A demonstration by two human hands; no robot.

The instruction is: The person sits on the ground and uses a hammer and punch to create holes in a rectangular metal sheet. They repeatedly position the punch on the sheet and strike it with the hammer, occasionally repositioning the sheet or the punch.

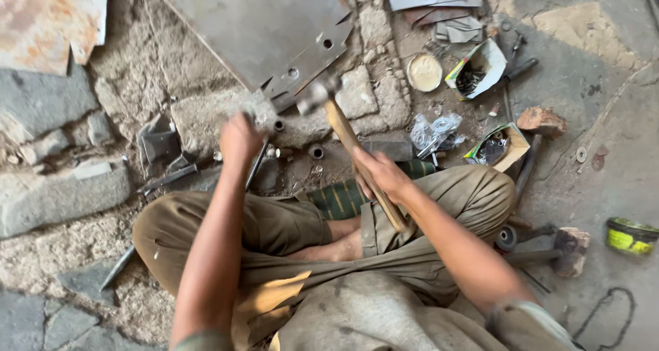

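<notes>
My right hand (382, 174) grips the wooden handle of a hammer (347, 142); its steel head (317, 94) is raised and blurred just above the edge of a grey metal sheet with holes (261, 28). Over rough stone in front of my crossed legs, my left hand (239, 137) is closed on a thin dark metal rod (257, 164) that points down toward the ground. Small metal rings (315, 151) lie on the ground between the two hands.
Two open cardboard boxes of small dark parts (473, 73) (495, 147), a round white lid (424, 72) and a clear plastic bag (434, 131) lie at right. A yellow-green tin (630, 236) sits far right. A rusty sheet (48, 18) lies top left; scrap metal pieces (159, 145) at left.
</notes>
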